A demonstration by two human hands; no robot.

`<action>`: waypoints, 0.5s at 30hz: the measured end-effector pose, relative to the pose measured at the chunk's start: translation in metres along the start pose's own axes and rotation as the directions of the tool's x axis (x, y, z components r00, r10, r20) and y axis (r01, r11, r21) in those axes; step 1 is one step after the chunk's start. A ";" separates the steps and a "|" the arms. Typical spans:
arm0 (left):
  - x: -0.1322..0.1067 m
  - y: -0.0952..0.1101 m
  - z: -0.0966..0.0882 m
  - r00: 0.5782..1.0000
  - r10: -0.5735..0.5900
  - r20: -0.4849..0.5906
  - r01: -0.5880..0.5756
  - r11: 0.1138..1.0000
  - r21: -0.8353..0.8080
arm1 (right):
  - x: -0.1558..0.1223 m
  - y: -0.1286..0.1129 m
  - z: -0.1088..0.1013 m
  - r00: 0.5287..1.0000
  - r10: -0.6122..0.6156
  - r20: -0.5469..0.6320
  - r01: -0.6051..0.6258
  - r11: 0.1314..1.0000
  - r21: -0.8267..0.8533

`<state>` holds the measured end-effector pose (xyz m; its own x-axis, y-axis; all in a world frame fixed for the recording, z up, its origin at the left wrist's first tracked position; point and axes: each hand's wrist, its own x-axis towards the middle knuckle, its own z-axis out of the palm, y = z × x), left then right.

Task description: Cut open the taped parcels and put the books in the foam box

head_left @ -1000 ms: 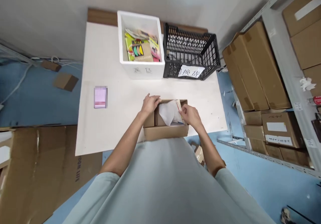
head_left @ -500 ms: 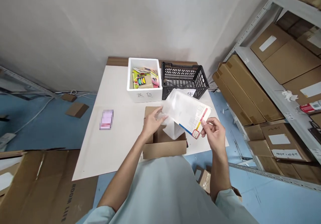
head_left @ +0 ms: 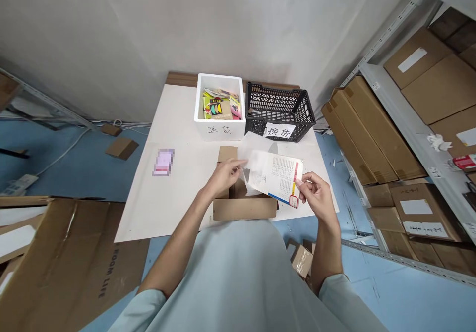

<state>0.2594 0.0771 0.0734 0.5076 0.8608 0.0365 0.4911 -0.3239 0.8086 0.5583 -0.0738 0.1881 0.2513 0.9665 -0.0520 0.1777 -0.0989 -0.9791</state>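
Note:
My right hand (head_left: 316, 192) pinches the right edge of a white booklet (head_left: 283, 177), which has printed columns and red, yellow and blue edge stripes. Translucent wrapping (head_left: 256, 146) surrounds the booklet's left end and spreads beyond it. My left hand (head_left: 226, 176) has its fingers closed at the left edge of that wrapping, the index finger reaching along it. Both hands are above an open cardboard box (head_left: 245, 209) at the table's front edge; wrapping and booklet cover part of its inside.
Behind the cardboard box stand a white foam bin (head_left: 220, 130) with several colourful packets and a black plastic crate (head_left: 307, 119) bearing a paper label. A blurred pinkish item (head_left: 162, 162) lies on the white table (head_left: 178, 193). Shelves with cartons (head_left: 416, 205) flank the right side.
The booklet has come lower and flatter, and more of its printed face shows outside the wrapping. My left hand stays at the wrapping's left side. The camera view has shifted slightly.

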 end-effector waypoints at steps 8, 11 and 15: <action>-0.011 -0.029 0.042 0.921 -0.201 0.334 0.044 0.905 0.422 | -0.015 -0.013 -0.036 0.982 -0.108 -0.155 0.100 0.993 -0.061; -0.015 -0.037 0.048 0.907 -0.241 0.346 0.068 0.894 0.444 | -0.019 -0.016 -0.048 0.949 -0.164 -0.270 0.150 0.986 -0.072; -0.018 -0.049 0.046 0.898 -0.282 0.339 0.102 0.881 0.462 | -0.021 -0.017 -0.060 0.858 -0.258 -0.443 0.239 0.966 -0.099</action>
<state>0.2586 0.0592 0.0066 0.5572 0.7309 -0.3940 0.8116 -0.3792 0.4444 0.6069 -0.1065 0.2173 0.5915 0.7503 0.2952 0.3257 0.1126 -0.9387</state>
